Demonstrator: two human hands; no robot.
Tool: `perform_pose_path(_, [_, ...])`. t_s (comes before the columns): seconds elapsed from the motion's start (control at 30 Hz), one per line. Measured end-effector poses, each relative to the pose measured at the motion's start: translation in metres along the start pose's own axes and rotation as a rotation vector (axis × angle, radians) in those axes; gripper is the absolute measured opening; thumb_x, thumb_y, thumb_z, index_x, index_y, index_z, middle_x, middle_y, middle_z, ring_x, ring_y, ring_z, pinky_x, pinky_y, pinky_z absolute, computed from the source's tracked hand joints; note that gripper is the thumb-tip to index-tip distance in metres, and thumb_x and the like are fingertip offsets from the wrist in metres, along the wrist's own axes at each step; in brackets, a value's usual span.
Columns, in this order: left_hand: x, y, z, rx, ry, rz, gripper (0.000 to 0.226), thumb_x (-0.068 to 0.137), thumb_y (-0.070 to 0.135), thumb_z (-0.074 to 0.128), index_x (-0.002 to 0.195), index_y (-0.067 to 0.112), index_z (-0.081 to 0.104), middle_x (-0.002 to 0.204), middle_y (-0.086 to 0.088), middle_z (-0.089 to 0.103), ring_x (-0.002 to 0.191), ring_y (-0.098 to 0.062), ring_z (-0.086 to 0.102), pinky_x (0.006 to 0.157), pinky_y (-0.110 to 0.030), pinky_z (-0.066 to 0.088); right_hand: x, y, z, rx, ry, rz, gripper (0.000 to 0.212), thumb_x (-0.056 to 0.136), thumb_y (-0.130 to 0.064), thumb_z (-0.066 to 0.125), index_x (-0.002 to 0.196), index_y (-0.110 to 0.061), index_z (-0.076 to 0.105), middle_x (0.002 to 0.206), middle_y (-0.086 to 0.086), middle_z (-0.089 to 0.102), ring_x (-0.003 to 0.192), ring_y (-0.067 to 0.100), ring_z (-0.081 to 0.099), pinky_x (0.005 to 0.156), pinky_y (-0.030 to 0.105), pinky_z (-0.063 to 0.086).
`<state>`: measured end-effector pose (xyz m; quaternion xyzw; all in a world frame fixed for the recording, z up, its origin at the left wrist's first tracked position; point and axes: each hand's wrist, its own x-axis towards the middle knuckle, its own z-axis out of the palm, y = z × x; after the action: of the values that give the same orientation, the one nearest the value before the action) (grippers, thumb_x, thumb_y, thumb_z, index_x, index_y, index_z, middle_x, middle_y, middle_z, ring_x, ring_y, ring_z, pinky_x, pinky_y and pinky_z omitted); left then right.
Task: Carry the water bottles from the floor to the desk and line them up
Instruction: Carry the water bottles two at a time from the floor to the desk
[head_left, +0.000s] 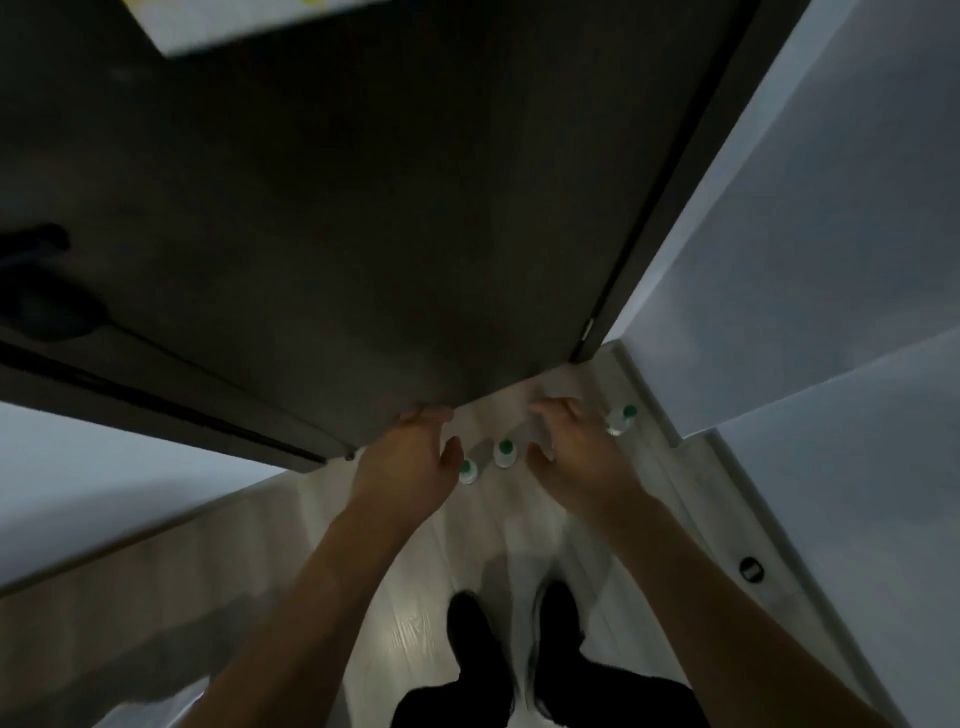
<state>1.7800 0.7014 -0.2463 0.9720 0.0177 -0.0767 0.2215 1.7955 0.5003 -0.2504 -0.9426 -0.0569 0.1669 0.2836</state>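
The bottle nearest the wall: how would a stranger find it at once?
Start at the dark door and go down to its hinge corner at the floor. The bottle stands right of the right hand, beside the baseboard, alone; the other two stand between the hands.

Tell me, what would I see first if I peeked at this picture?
Two bare arms reach down the middle, the left hand and right hand spread open over the pale floor. Between and beside them stand three small bottles with green caps: one by the left thumb, one in the middle, one past the right hand. A big dark door fills the top.
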Motion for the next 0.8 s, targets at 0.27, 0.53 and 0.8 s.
perform_pose_path(0.27, [0.100,-0.113,0.254,0.030,-0.142,-0.085,0.068,0.093,0.041,0.056,0.148,0.027,0.021,0.129,-0.003,0.057,0.115,-0.021,0.056,0.091,-0.036,0.048,0.161,0.143,0.200,-0.180,-0.195,0.113,0.056,0.091,-0.030,0.057,0.141,-0.020,0.035,0.138,0.008,0.043,0.119,0.029,0.050,0.097,0.042,0.046])
perform_pose_path(0.53, [0.142,-0.233,0.499,0.233,-0.269,-0.288,0.070,0.095,0.054,0.044,0.149,0.018,0.017,0.111,-0.007,0.064,0.093,-0.024,0.064,0.075,-0.036,0.053,0.256,0.292,0.416,-0.272,-0.333,0.111,0.055,0.095,-0.030,0.051,0.145,-0.023,0.030,0.133,0.017,0.051,0.116,0.038,0.053,0.090,0.039,0.043])
perform_pose_path(0.8, [0.148,-0.258,0.534,0.084,-0.145,-0.211,0.046,0.096,0.042,0.050,0.133,0.019,0.034,0.080,0.001,0.059,0.066,-0.019,0.059,0.057,-0.029,0.043,0.259,0.309,0.457,-0.237,-0.105,0.038,0.040,0.094,-0.031,0.052,0.128,-0.012,0.042,0.107,0.017,0.063,0.096,0.034,0.061,0.073,0.036,0.045])
